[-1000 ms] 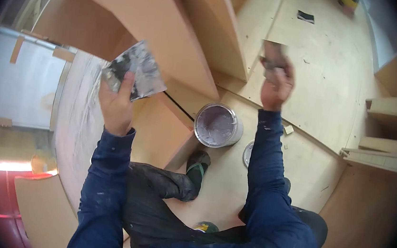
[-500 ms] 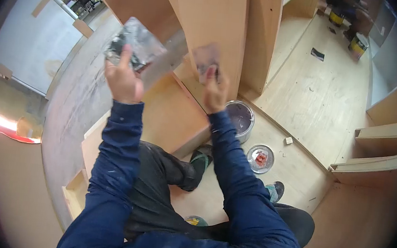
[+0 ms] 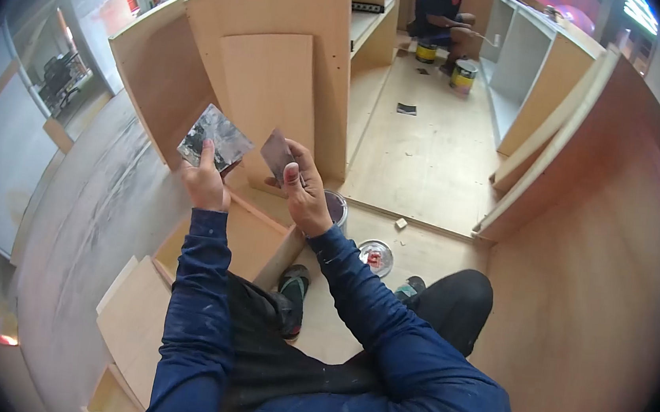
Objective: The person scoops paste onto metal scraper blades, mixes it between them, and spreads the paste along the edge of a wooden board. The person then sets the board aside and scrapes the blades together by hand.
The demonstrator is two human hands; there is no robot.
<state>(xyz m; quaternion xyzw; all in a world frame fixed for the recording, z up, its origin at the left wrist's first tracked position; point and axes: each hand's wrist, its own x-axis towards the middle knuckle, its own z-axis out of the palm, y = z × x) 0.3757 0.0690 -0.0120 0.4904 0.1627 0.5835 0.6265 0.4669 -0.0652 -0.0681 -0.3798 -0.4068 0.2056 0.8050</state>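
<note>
My left hand is closed around a square, flat plate smeared with grey filler, its thumb lying on the upper face. In my right hand is a thin greyish spreader blade, gripped between thumb and fingers and tilted toward the plate. A small gap separates the blade from the plate. Just behind my right wrist, partly hidden, stands an open can with dark greyish content. A round metal lid bearing a red lump lies on the floor panel nearby.
A plywood cabinet rises ahead, with a loose panel leaning on it. A small wood block and dark sheet lie on the floor. Farther back, another person crouches near cans. A curved panel borders the right.
The view has tilted up, showing more of the cabinet and the other person. My right hand has come closer to my left, bringing the spreader blade near the plate.
</note>
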